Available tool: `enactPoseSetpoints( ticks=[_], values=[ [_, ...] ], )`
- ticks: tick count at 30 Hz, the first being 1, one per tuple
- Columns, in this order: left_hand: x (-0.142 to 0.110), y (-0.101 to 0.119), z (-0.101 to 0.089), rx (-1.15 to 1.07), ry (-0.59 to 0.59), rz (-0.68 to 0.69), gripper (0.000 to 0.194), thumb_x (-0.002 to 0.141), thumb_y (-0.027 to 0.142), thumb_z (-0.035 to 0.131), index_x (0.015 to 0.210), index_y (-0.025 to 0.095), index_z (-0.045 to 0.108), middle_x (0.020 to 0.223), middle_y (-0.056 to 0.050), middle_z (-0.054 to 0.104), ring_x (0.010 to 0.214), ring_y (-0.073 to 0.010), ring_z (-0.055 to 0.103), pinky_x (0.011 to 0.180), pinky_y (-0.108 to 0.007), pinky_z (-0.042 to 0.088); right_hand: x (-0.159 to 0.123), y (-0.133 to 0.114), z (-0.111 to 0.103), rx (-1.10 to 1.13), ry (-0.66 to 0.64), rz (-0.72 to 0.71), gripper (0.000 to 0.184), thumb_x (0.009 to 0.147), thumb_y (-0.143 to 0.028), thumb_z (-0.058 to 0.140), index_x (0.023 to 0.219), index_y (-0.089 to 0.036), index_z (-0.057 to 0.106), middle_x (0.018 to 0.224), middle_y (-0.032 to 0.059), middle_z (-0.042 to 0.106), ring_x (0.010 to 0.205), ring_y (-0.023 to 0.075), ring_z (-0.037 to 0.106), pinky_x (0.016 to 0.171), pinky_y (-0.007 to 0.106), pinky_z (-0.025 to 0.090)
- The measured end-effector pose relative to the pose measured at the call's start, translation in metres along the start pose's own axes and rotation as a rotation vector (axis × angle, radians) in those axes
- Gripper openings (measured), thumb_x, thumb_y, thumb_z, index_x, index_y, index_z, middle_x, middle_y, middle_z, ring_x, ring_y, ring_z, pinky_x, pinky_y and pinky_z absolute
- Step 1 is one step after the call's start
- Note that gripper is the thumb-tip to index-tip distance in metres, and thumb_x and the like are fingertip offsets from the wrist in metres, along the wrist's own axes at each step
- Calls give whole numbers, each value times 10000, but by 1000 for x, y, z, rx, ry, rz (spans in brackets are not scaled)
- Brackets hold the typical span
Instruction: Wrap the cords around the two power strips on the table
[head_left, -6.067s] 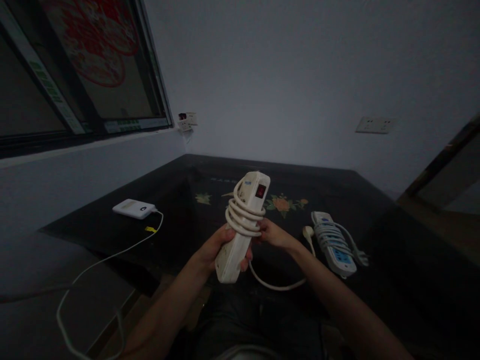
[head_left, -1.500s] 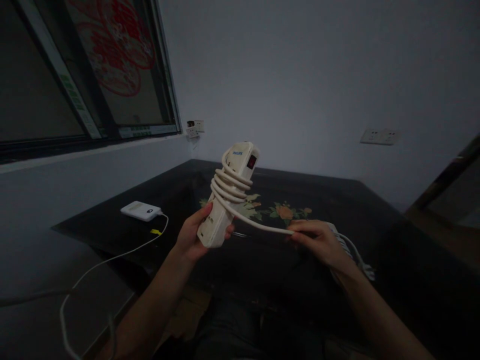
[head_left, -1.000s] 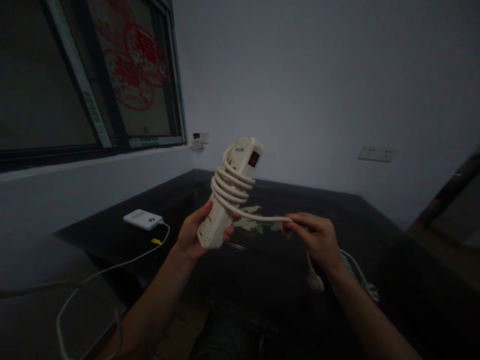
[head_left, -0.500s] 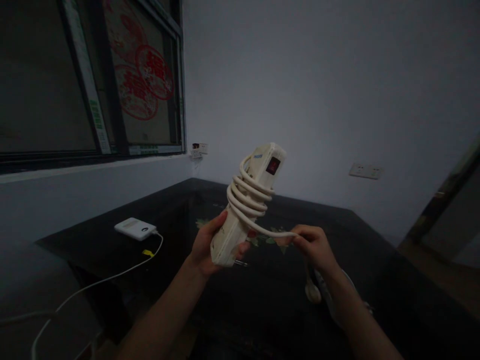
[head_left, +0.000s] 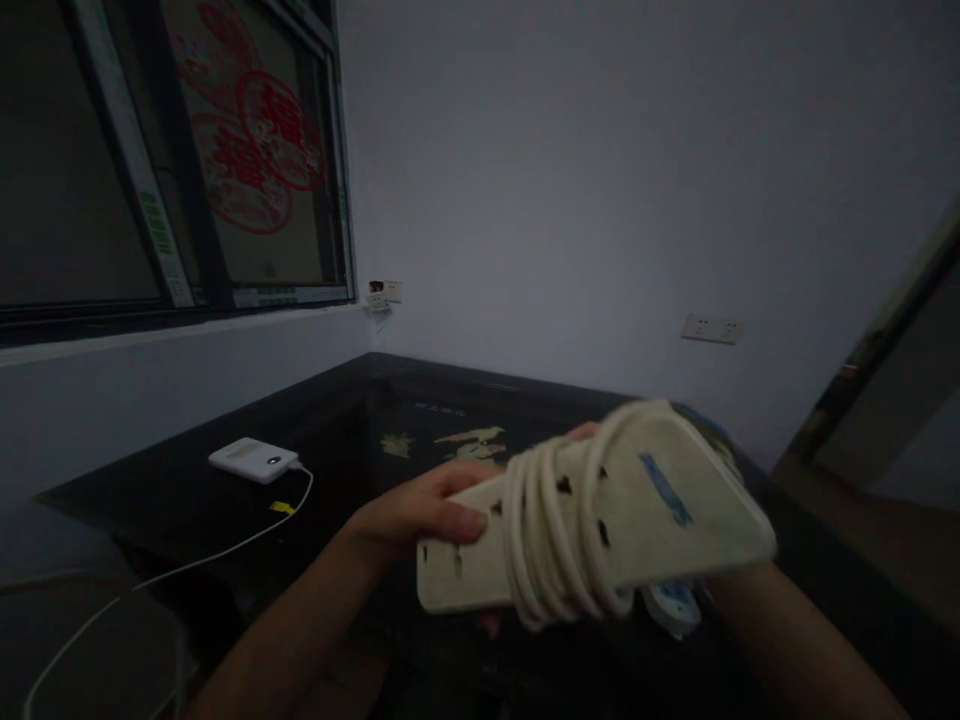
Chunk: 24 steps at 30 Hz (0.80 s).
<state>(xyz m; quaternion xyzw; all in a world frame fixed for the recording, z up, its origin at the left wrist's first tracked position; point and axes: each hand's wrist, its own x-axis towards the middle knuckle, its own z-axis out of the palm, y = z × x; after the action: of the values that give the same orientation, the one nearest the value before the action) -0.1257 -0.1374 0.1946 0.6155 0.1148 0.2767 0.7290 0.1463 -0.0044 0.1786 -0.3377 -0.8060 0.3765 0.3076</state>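
My left hand (head_left: 427, 510) is closed around one end of an off-white power strip (head_left: 682, 490), its thumb across the socket face. The strip is held above the dark table, tilted almost sideways, socket face towards me. Several turns of its white cord (head_left: 551, 540) are wound around the middle. Behind the strip is my right hand, mostly hidden; a bit of finger (head_left: 583, 430) shows over the top edge, and the right forearm (head_left: 802, 620) runs out below the strip's far end. Whether the right hand grips the cord cannot be seen.
On the left of the black table (head_left: 322, 400) lies a white box-shaped device (head_left: 253, 459) with a thin white cable (head_left: 225, 550) trailing off the edge. A yellow tag (head_left: 283, 508) lies beside it. A white-and-blue item (head_left: 673, 607) sits under the strip. Wall sockets (head_left: 712, 329) are behind.
The power strip has turned from near upright to almost sideways and come lower, nearer and rightward. My right hand has gone from holding the cord out at the right to behind the strip.
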Motion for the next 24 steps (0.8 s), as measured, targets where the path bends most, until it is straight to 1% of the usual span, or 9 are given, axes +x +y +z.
enactPoseSetpoints(
  ticks=[2, 3, 6, 8, 13, 16, 19, 22, 24],
  values=[
    [4, -3, 1, 297, 14, -147, 359, 683, 400, 709, 907, 136, 613, 745, -12, 604, 577, -99, 547, 492, -174, 413, 12, -21, -11, -110, -149, 95, 375, 648, -520, 687, 553, -167, 605, 498, -28, 454, 479, 90, 363, 466, 232, 300],
    [6, -6, 0, 449, 18, -191, 316, 703, 387, 697, 883, 142, 612, 736, 1, 586, 592, -89, 525, 505, -167, 396, 17, -33, -17, -204, -171, 103, 365, 657, -503, 679, 562, -157, 613, 504, -33, 448, 488, 84, 356, 480, 229, 289],
    [15, -20, -4, 798, 51, -220, 255, 747, 383, 652, 845, 152, 607, 730, 14, 563, 642, -95, 501, 536, -171, 368, 22, -73, -28, -468, -91, 65, 352, 683, -493, 662, 622, -146, 651, 516, -41, 447, 512, 78, 360, 504, 230, 258],
    [22, -33, -9, 919, 122, -222, 263, 770, 403, 616, 842, 150, 603, 738, 8, 574, 653, -108, 509, 543, -184, 366, 18, -100, -26, -625, -16, 42, 365, 714, -478, 646, 577, -139, 630, 477, -49, 391, 491, 71, 324, 496, 240, 214],
    [41, -61, -26, 985, 314, -236, 330, 789, 454, 555, 873, 140, 612, 785, -36, 639, 676, -160, 576, 561, -229, 395, -2, -144, 10, -865, 222, -45, 293, 760, -388, 653, 639, -122, 672, 489, -19, 471, 497, 77, 379, 522, 254, 218],
    [51, -74, -40, 1014, 439, -169, 304, 795, 422, 544, 888, 145, 628, 824, -53, 664, 731, -190, 602, 609, -252, 410, -18, -152, 36, -953, 264, -72, 261, 796, -373, 632, 683, -147, 697, 547, 10, 553, 525, 96, 439, 535, 257, 231],
    [54, -84, -58, 958, 584, -61, 335, 793, 430, 544, 926, 137, 635, 871, -68, 670, 784, -205, 606, 666, -271, 428, -34, -147, 51, -967, 282, -51, 244, 841, -370, 582, 755, -182, 713, 623, 28, 616, 570, 119, 502, 551, 254, 255],
    [52, -90, -74, 771, 728, -5, 395, 757, 491, 576, 893, 124, 628, 788, -58, 655, 702, -188, 598, 595, -251, 422, -45, -130, 58, -859, 274, 27, 249, 886, -345, 514, 829, -198, 706, 676, 31, 639, 597, 130, 530, 561, 247, 282],
    [48, -92, -77, 547, 761, 2, 416, 730, 512, 607, 869, 119, 615, 708, -41, 637, 609, -162, 589, 534, -231, 405, -52, -113, 59, -734, 241, 76, 255, 906, -324, 475, 848, -192, 685, 693, 28, 635, 604, 132, 531, 565, 242, 299]
  ],
)
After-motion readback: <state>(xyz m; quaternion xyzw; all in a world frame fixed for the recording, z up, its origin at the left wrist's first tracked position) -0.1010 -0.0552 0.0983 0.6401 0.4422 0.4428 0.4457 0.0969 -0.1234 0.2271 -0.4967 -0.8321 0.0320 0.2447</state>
